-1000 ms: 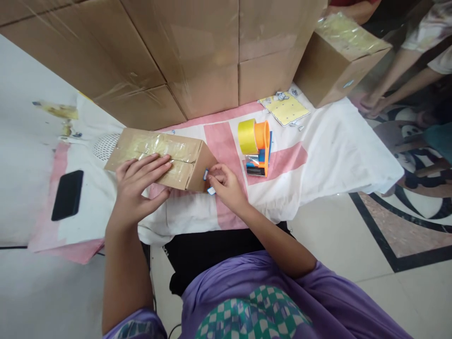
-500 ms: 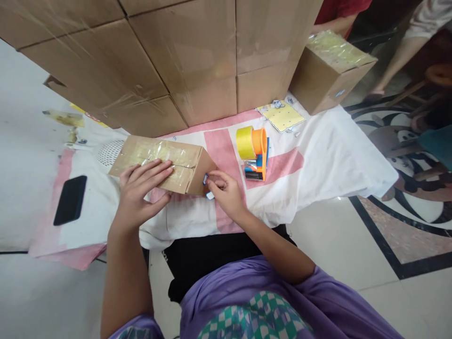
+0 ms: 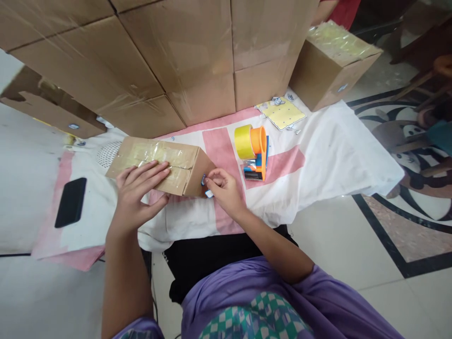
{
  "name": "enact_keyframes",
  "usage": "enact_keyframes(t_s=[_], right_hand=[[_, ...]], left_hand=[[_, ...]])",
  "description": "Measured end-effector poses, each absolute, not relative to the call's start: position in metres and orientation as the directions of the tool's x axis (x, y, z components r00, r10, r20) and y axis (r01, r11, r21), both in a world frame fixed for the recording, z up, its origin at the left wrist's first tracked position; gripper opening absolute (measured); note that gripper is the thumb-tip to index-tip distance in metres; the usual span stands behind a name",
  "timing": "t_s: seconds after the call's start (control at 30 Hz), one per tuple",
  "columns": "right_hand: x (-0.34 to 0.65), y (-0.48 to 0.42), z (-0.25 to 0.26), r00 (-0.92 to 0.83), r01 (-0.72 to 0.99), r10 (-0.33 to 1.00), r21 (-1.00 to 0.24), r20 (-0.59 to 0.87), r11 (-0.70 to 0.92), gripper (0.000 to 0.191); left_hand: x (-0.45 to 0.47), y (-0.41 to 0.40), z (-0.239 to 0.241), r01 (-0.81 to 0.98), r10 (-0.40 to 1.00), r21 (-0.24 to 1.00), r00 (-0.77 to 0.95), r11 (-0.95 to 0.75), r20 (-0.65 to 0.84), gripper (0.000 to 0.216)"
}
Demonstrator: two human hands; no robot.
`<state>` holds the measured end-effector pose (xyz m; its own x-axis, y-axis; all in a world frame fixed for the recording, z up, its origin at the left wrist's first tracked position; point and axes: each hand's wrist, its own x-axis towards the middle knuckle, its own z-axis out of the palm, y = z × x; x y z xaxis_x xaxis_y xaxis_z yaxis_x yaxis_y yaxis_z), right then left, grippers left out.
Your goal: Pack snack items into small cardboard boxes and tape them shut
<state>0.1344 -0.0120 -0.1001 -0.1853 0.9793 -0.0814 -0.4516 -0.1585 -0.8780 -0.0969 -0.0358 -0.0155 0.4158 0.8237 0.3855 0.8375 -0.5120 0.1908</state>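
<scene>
A small taped cardboard box [image 3: 158, 160] lies on a white and pink cloth [image 3: 318, 155]. My left hand [image 3: 139, 193] rests flat on the box's top, fingers stretched out over the tape. At the box's right end my right hand [image 3: 222, 188] pinches a small blue and white sticker [image 3: 204, 181] against the end face. Another small white piece [image 3: 209, 193] lies just below my fingers.
A tape dispenser [image 3: 254, 150] with yellow tape stands right of my hand. A yellow sheet [image 3: 281, 113] with small stickers lies behind it. Large stacked cartons [image 3: 169, 52] form a wall at the back; another box [image 3: 332, 61] sits far right. A black phone [image 3: 70, 201] lies at left.
My hands have barely moved on the box. The view has shifted, and a flat piece of cardboard has come into sight at the far left.
</scene>
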Motion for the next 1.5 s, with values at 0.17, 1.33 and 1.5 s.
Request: enact_keyframes(t_s=[0.17,1.33,1.5], right_hand=[[0.131,-0.013,-0.104,-0.135,-0.444,0.988,-0.887,-0.075,-0.128,0.027],[0.136,0.005,-0.113,-0.138,-0.191,0.984,-0.978,0.109,0.081,0.01],[0.13,0.003,-0.117,-0.045,-0.238,0.999,-0.971,0.023,0.012,0.01]], left_hand=[[-0.097,-0.035,-0.016,0.858,0.844,0.183,0.396,-0.481,0.361,0.041],[-0.124,-0.013,-0.052,0.794,0.68,-0.022,0.534,-0.607,0.502,0.066],[-0.121,-0.013,-0.051,0.794,0.685,0.004,0.522,-0.608,0.509,0.068]])
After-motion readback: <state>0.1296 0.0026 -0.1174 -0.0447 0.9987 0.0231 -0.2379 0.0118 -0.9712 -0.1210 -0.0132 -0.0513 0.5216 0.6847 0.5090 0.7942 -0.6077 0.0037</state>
